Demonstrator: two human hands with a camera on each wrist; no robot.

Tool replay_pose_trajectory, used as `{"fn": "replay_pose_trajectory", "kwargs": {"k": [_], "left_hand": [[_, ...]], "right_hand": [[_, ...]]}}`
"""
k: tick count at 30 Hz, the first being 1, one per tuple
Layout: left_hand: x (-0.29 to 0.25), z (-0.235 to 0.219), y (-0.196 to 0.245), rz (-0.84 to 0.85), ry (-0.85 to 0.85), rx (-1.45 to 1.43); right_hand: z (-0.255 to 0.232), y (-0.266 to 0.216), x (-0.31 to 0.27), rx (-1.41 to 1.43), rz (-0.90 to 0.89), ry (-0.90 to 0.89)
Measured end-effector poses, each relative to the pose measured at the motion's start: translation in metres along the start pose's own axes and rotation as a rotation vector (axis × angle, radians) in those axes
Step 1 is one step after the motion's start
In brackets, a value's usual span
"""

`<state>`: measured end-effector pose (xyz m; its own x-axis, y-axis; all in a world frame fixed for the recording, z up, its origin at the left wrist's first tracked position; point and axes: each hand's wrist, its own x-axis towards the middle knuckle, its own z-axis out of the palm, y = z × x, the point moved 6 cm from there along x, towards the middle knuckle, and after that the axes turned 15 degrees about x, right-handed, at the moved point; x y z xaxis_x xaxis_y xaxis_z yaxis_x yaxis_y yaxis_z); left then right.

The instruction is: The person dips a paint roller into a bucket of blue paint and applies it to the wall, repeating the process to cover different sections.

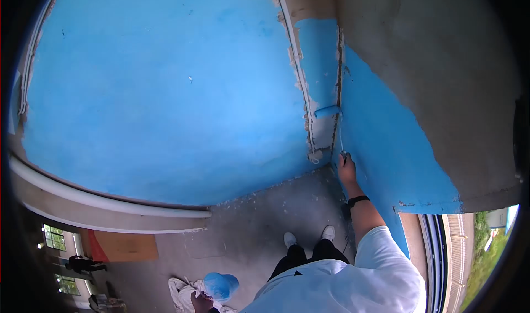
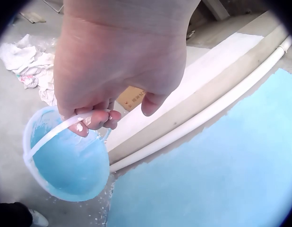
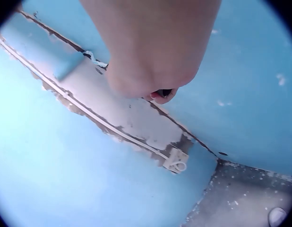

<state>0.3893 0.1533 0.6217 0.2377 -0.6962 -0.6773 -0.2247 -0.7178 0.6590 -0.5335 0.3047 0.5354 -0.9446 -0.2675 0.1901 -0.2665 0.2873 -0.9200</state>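
Note:
My right hand (image 1: 346, 170) grips the dark handle of a paint roller (image 1: 327, 112). In the right wrist view the blue roller sleeve (image 3: 69, 66) lies against the narrow wall strip between a white conduit and the corner; a bare pale patch shows below it. Low at my left side, my left hand (image 2: 122, 71) curls its fingers round the white handle (image 2: 54, 133) of a bucket (image 2: 97, 176). Light blue paint coats the bucket's inside. White specks of paint mark the left fingers.
The white conduit (image 1: 298, 64) ends at a socket box (image 1: 315, 156) near the floor. A thick white pipe (image 1: 110, 196) runs along the left wall's foot. Crumpled white cloth (image 2: 25, 61) lies on the floor. A person (image 1: 85, 265) stands far left; a window opening is at right.

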Motion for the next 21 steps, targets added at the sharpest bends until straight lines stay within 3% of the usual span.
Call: {"fn": "replay_pose_trajectory", "kwargs": {"k": [2, 4, 6, 7, 11, 13, 21], "left_hand": [[-0.025, 0.024, 0.001, -0.109, -0.319, -0.286], [-0.027, 0.02, -0.009, -0.14, -0.236, -0.228], [-0.041, 0.029, -0.016, -0.191, -0.363, -0.384], [-0.042, 0.024, -0.02, -0.189, -0.228, -0.295], [-0.032, 0.026, -0.04, -0.195, -0.315, -0.311], [-0.014, 0.017, -0.061, -0.274, -0.037, -0.337], [0.029, 0.065, -0.07, -0.311, -0.199, -0.333]], "right_hand": [[0.006, 0.018, -0.012, -0.018, 0.045, -0.032], [0.009, 0.039, -0.026, -0.046, 0.231, -0.111], [0.009, 0.057, -0.037, -0.095, 0.249, -0.171], [0.012, 0.062, -0.04, -0.131, 0.251, -0.215], [0.006, 0.053, -0.039, -0.153, 0.22, -0.231], [-0.001, 0.046, -0.039, -0.099, 0.258, -0.221], [-0.052, -0.007, -0.082, -0.09, 0.295, -0.167]]}}
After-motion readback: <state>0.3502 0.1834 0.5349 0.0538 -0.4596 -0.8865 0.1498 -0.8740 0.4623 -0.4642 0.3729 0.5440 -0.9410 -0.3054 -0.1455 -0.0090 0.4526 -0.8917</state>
